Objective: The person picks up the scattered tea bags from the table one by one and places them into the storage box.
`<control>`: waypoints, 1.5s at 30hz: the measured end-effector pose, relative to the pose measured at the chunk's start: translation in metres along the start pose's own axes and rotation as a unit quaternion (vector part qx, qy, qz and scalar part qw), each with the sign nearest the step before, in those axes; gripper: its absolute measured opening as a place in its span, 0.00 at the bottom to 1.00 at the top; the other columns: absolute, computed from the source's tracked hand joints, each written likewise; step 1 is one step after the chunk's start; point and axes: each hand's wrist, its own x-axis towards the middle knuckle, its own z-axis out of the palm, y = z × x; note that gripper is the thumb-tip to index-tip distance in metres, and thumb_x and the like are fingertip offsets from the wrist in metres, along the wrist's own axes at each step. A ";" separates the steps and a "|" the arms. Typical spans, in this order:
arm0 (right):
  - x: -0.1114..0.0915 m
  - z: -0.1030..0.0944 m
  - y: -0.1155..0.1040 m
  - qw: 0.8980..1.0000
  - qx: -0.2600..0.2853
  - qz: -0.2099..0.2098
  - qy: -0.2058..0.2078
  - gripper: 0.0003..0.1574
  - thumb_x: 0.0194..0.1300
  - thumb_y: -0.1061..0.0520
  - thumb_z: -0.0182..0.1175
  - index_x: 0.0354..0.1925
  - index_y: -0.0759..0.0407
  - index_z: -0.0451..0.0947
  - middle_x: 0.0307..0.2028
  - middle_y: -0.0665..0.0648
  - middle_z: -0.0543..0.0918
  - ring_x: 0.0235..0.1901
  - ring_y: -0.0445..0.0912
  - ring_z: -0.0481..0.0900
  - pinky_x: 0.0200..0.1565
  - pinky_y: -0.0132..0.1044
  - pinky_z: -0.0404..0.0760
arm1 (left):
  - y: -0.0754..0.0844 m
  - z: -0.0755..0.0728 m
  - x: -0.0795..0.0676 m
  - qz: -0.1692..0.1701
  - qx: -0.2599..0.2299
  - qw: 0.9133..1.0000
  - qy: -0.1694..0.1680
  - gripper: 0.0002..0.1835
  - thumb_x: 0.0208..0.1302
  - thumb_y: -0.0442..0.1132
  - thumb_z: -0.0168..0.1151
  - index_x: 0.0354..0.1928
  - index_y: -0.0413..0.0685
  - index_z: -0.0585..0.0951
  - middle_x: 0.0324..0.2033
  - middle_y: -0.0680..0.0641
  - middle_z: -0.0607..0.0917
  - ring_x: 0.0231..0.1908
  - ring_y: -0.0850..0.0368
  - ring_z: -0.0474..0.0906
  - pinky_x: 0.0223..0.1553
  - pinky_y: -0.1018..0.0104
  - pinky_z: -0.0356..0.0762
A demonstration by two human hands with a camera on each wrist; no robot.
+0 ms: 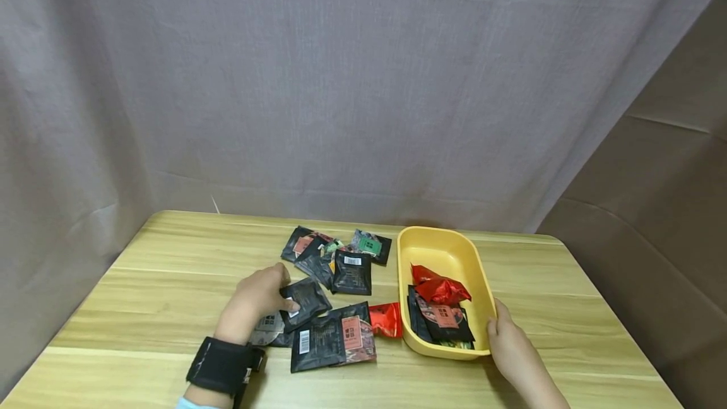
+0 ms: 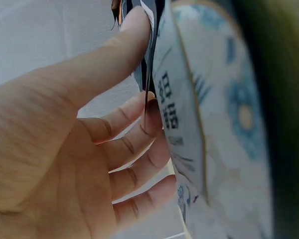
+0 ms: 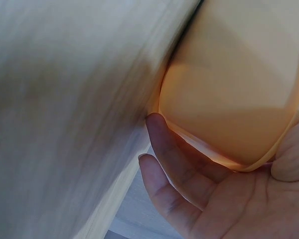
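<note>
My left hand (image 1: 258,298) pinches a black sachet (image 1: 308,302) at its left edge, thumb on the near face. In the left wrist view the fingers (image 2: 132,149) reach behind that sachet, and a pale packet with a blue flower print (image 2: 224,114) fills the space beside them. On the right, my right hand (image 1: 514,346) grips the near right side of a yellow plastic container (image 1: 440,243). Its thumb lies at the rim and its fingers (image 3: 174,159) curl against the outer wall. Inside are a red foil packet (image 1: 443,288) and several dark sachets (image 1: 451,328).
Dark sachets with printed labels (image 1: 352,273) lie overlapping left of the container. Nearer the front are a sachet with a pink label (image 1: 358,339) and a red foil packet (image 1: 386,319) against the container's wall. Grey curtain (image 1: 363,93) hangs behind the wooden table (image 1: 142,308).
</note>
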 end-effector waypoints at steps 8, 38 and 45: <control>0.000 -0.001 -0.001 1.000 0.003 -0.005 0.004 0.32 0.77 0.61 0.35 0.71 0.78 0.47 0.60 0.84 0.66 0.59 0.74 0.69 0.54 0.69 0.70 | 0.006 -0.011 -0.001 0.017 0.009 0.999 0.051 0.16 0.50 0.38 0.78 0.38 0.42 0.82 0.35 0.46 0.85 0.34 0.50 0.81 0.36 0.51 0.78; -0.001 0.000 -0.004 1.000 0.007 -0.003 0.000 0.32 0.77 0.60 0.34 0.71 0.77 0.46 0.60 0.84 0.66 0.59 0.74 0.68 0.55 0.69 0.69 | 0.168 0.032 -0.003 0.278 -0.070 0.946 0.151 0.10 0.70 0.47 0.62 0.48 0.54 0.83 0.42 0.55 0.87 0.41 0.60 0.83 0.43 0.64 0.81; 0.001 0.000 -0.004 1.000 0.004 0.011 -0.014 0.32 0.77 0.60 0.34 0.71 0.78 0.45 0.62 0.83 0.63 0.62 0.74 0.65 0.57 0.69 0.68 | 0.197 0.051 -0.003 0.296 -0.044 0.946 0.122 0.11 0.70 0.48 0.62 0.50 0.53 0.81 0.41 0.56 0.87 0.41 0.63 0.83 0.42 0.69 0.79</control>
